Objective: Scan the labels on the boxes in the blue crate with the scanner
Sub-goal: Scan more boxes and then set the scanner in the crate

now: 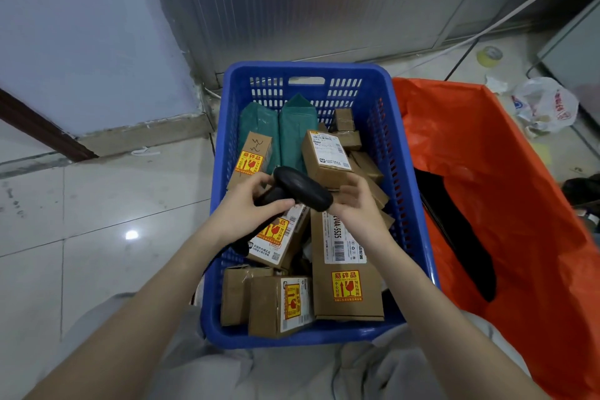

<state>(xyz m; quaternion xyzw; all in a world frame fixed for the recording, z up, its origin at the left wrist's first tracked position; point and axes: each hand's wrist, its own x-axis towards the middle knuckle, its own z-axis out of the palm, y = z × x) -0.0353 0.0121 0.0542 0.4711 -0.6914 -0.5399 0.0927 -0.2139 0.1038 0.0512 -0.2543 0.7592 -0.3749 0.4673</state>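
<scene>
- Tile floor (97,204): glossy, pale, light glare spot left of the crate.
- Orange bag (487,172): big plastic sack just right of the crate, touching its right wall; mouth open, dark inside.
- Blue crate (220,237): slotted plastic, sits on the floor between the person's knees, far end near the wall.
- Boxes in crate: jumbled cardboard, several with yellow fragile stickers. Long box (347,269) lies flat at right, white barcode label facing up. Small box (279,305) at near edge, sticker on its side. Tall box (253,159) leans at left rear. Labelled box (324,156) tilted at rear centre-right.
- Green parcels (292,130): two soft packets standing against the far wall of the crate.
- Scanner (302,187): black handheld, over the middle of the crate above the boxes, head pointing right.
- Left hand (246,211): wrapped around the scanner's handle, thumb on top, firm hold.
- Right hand (360,204): fingers half curled, loosely open at the scanner's head end; fingertips look to touch it, can't tell if it's gripping.
- Tape roll (489,56): yellowish, on the floor far right.
</scene>
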